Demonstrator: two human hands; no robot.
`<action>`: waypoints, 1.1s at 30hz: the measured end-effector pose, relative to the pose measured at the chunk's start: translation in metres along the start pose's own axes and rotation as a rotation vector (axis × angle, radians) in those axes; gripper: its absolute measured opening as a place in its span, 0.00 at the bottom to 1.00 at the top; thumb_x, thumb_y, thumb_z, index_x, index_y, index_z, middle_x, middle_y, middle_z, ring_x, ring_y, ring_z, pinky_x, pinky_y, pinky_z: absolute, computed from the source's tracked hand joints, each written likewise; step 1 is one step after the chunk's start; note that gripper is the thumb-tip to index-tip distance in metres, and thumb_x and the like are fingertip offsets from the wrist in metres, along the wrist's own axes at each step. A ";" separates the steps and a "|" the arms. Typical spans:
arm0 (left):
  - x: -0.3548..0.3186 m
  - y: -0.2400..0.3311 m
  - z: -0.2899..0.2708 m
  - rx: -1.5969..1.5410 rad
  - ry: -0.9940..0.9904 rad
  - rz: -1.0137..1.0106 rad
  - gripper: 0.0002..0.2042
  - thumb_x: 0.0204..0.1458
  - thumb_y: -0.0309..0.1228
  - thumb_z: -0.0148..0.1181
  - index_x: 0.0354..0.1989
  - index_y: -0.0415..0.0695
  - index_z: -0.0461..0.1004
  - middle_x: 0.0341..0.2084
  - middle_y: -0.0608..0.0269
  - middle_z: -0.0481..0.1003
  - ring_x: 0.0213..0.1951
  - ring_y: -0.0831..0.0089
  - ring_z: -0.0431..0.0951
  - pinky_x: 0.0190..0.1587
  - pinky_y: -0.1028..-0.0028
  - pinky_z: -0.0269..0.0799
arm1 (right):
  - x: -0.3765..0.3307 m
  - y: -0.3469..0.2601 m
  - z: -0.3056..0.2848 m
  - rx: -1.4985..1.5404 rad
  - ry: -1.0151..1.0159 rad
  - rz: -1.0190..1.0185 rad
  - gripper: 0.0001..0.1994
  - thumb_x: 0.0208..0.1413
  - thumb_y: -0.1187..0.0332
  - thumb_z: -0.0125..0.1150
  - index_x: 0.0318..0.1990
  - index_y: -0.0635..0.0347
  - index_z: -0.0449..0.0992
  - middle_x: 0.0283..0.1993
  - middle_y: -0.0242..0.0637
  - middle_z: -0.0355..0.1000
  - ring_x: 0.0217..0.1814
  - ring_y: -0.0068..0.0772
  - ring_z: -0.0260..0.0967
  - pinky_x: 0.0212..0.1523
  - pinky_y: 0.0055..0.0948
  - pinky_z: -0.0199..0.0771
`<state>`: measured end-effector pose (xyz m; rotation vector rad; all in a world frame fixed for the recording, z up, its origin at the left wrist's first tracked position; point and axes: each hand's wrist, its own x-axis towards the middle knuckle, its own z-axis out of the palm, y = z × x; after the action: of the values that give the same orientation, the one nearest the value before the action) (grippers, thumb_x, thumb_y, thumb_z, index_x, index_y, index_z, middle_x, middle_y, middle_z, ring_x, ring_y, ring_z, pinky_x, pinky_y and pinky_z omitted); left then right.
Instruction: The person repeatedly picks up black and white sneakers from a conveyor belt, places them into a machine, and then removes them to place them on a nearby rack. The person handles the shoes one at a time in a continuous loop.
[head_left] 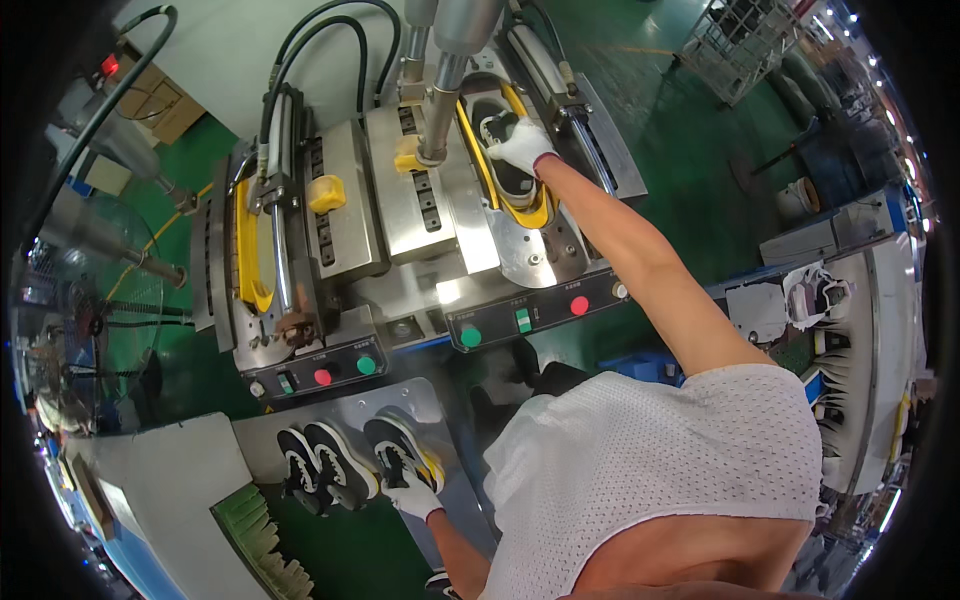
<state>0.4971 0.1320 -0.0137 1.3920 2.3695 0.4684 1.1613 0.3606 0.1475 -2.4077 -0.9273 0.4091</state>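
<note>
My right hand, in a white glove, reaches far out to a dark sneaker that lies between yellow pads in the right station of a metal pressing machine. Its fingers close over the shoe's opening and tongue. Down at the left, my gloved left hand grips the near end of a black sneaker with white and yellow parts, resting on a grey metal shelf. Beside that shoe lie two more black-and-white sneakers.
Green and red buttons sit along the machine's front panel. A thick metal cylinder comes down over its middle. Left of it stands a caged fan. At the right is a rack with shoe parts, and a wire cart stands farther back.
</note>
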 end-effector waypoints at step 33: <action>0.067 -0.018 -0.024 -0.064 -0.218 0.252 0.27 0.62 0.35 0.61 0.65 0.33 0.65 0.56 0.32 0.74 0.56 0.38 0.77 0.59 0.49 0.73 | -0.373 -0.024 0.157 -0.350 -0.089 -0.534 0.45 0.55 0.57 0.70 0.76 0.68 0.54 0.80 0.63 0.46 0.83 0.67 0.41 0.80 0.62 0.37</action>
<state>0.4415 0.1803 -0.0097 1.6301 2.0016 0.4293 0.8099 0.1754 0.0667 -2.3149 -1.7416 0.1597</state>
